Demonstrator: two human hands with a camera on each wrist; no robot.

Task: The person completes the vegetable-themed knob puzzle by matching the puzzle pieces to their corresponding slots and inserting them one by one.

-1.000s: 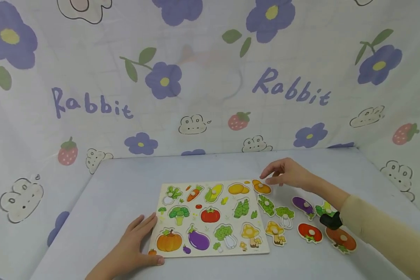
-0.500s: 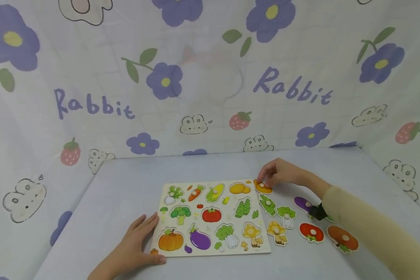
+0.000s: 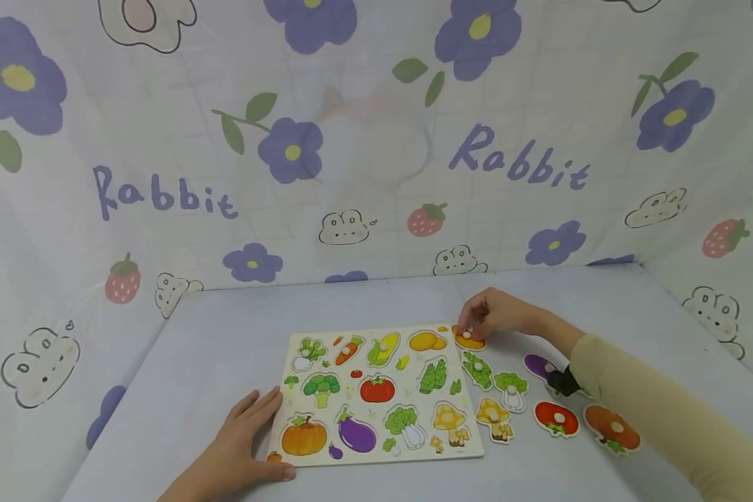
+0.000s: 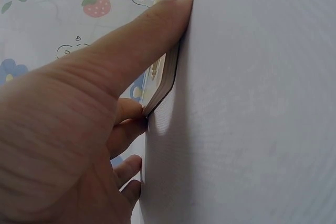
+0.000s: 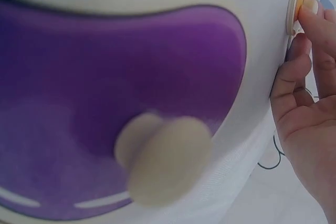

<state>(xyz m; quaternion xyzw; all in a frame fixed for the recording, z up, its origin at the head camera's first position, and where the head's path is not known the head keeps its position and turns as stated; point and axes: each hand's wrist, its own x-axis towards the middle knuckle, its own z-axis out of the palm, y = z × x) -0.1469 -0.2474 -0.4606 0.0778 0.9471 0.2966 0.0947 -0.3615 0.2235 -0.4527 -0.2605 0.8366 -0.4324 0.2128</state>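
A wooden vegetable puzzle board [image 3: 408,387] lies flat, with printed recesses for pumpkin, tomato, corn and others. My left hand [image 3: 229,443] rests at its near-left corner, thumb along the front edge and fingers along the left side. The left wrist view shows the thumb [image 4: 152,30] lying against the board's edge. Beyond the board's far-right corner, my right hand [image 3: 498,315] pinches the knob of an orange-yellow potato-like puzzle piece [image 3: 472,343]. In the right wrist view, the fingers partly cover that piece [image 5: 290,9]. A knobbed eggplant piece [image 5: 79,77] fills the foreground there.
Right of the board lie several knobbed pieces: asparagus [image 3: 477,369], cabbage [image 3: 511,383], mushroom [image 3: 491,411], tomato [image 3: 549,420], pumpkin [image 3: 605,422] and eggplant [image 3: 535,364]. The right sleeve [image 3: 640,404] passes over part of this group. A patterned curtain [image 3: 376,139] surrounds the table.
My right hand has come down from just above the potato-like piece and taken hold of its knob. The left hand has stayed on the board, which keeps its place.
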